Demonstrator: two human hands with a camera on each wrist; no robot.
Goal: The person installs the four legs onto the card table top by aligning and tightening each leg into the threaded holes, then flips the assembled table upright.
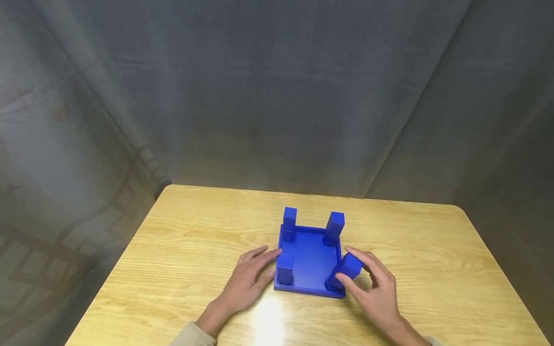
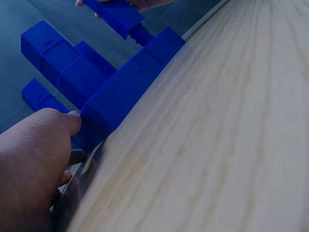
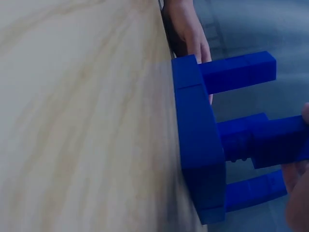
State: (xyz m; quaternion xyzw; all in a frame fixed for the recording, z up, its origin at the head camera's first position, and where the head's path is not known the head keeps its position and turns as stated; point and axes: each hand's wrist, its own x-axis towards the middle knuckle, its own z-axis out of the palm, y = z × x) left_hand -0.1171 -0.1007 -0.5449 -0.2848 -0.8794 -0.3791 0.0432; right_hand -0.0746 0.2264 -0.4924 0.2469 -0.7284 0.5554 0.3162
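Note:
A square blue base (image 1: 312, 259) with a raised rim lies on the table, a square blue post standing near each corner. At its near right corner my right hand (image 1: 377, 288) pinches a blue post (image 1: 349, 267) between thumb and fingers. This post tilts, and a screw thread (image 3: 236, 149) shows between it and the base in the right wrist view. My left hand (image 1: 248, 281) rests against the base's left side, fingers loosely extended; its thumb (image 2: 72, 123) touches a corner. Beside it stands the near left post (image 1: 285, 270).
The far left post (image 1: 289, 223) and far right post (image 1: 334, 228) rise from the base's back corners. Around the base spreads a light wooden table (image 1: 207, 230) with rounded back corners. Grey curtains (image 1: 277, 96) hang behind and beside it.

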